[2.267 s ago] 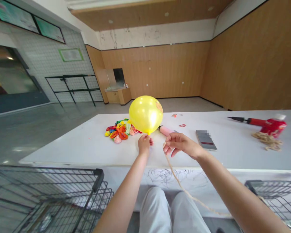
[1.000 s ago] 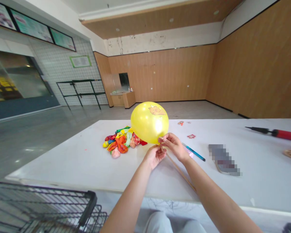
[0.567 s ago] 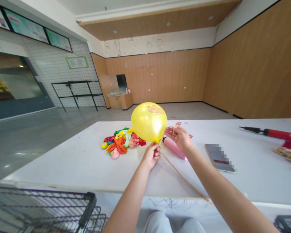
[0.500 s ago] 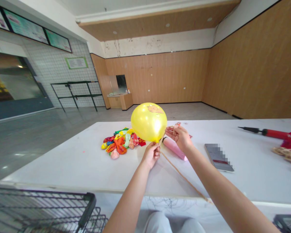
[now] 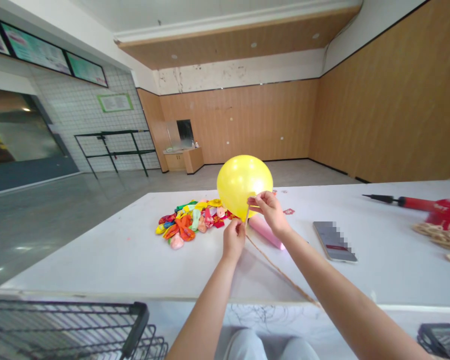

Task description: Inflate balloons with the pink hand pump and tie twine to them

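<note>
An inflated yellow balloon (image 5: 243, 177) stands above the table with its neck pointing down. My left hand (image 5: 234, 240) is closed in a pinch at the balloon's neck, together with a tan string (image 5: 279, 272). From there the string trails down right to the table's front edge. My right hand (image 5: 270, 212) pinches the short upper length of the string in front of the balloon's lower right side. Behind my hands lies a pink cylinder (image 5: 267, 232), partly covered by the right hand. The knot area at the neck is hidden by my left fingers.
On the white table (image 5: 142, 265), a pile of uninflated colourful balloons (image 5: 187, 222) lies left. To the right are a phone (image 5: 335, 242), a red and black hand pump (image 5: 408, 202), a red container (image 5: 448, 215) and bundled tan string (image 5: 437, 237). A black cart (image 5: 135, 320) stands front left.
The balloon has shifted right and turned, so its printed picture no longer shows. My right hand has moved left and lower, in front of the balloon, with the string. My left hand stays at the neck.
</note>
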Available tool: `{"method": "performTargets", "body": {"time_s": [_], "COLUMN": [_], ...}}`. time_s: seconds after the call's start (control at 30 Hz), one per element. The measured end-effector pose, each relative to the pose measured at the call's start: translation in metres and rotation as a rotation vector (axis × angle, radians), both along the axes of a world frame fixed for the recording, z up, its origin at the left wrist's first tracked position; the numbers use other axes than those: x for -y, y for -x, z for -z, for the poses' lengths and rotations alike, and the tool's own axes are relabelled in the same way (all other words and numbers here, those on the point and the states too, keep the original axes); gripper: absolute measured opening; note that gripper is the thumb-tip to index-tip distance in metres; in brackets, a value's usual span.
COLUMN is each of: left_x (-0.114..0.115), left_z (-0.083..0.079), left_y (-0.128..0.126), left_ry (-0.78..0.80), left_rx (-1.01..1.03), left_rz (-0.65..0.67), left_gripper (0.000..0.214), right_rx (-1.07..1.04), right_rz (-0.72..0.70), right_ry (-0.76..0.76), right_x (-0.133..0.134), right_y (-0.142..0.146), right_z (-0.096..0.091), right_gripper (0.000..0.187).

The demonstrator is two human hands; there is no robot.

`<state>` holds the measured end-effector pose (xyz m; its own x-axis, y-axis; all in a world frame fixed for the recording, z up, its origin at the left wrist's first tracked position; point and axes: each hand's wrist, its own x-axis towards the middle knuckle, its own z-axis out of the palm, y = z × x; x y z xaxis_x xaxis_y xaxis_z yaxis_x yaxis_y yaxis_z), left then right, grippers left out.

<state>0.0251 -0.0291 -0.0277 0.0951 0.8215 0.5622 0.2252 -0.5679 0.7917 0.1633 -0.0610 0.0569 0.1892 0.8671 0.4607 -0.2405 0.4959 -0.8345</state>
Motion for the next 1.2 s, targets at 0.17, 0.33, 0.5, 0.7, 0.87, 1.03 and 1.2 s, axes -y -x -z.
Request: {"method": "performTargets", "body": {"time_s": [0.17, 0.33, 0.5, 0.7, 0.87, 1.03, 1.2], "left_x": [0.005, 0.008, 0.013, 0.013, 0.011, 0.014, 0.014], "left_z": [-0.003, -0.006, -0.010, -0.012, -0.010, -0.011, -0.014], "left_y": [0.000, -0.004, -0.009, -0.008, -0.007, -0.005, -0.004], "left_ry": [-0.007, 0.056, 0.229, 0.319, 0.363, 0.351, 0.405], "left_rx": [0.058, 0.136, 0.310, 0.432, 0.514, 0.549, 0.615], "left_rz": [0.132, 0.124, 0.125, 0.058, 0.016, 0.021, 0.033], "left_gripper": [0.017, 0.020, 0.031, 0.032, 0.031, 0.026, 0.028], "right_rx": [0.024, 0.149, 0.367, 0.497, 0.356, 0.157, 0.164], "right_rz": [0.058, -0.036, -0.082, -0.222, -0.197, -0.134, -0.093], "right_ry": [-0.023, -0.012, -0.026, -0.056, 0.070, 0.167, 0.334], "right_x": [-0.010, -0.004, -0.004, -0.017, -0.021, -0.024, -0.027], "right_y": [0.003, 0.009, 0.019, 0.035, 0.030, 0.014, 0.010], "right_z": [-0.004, -0.013, -0.027, -0.037, -0.023, 0.014, 0.049], "right_gripper": [0.038, 0.031, 0.016, 0.004, 0.018, 0.028, 0.022]}}
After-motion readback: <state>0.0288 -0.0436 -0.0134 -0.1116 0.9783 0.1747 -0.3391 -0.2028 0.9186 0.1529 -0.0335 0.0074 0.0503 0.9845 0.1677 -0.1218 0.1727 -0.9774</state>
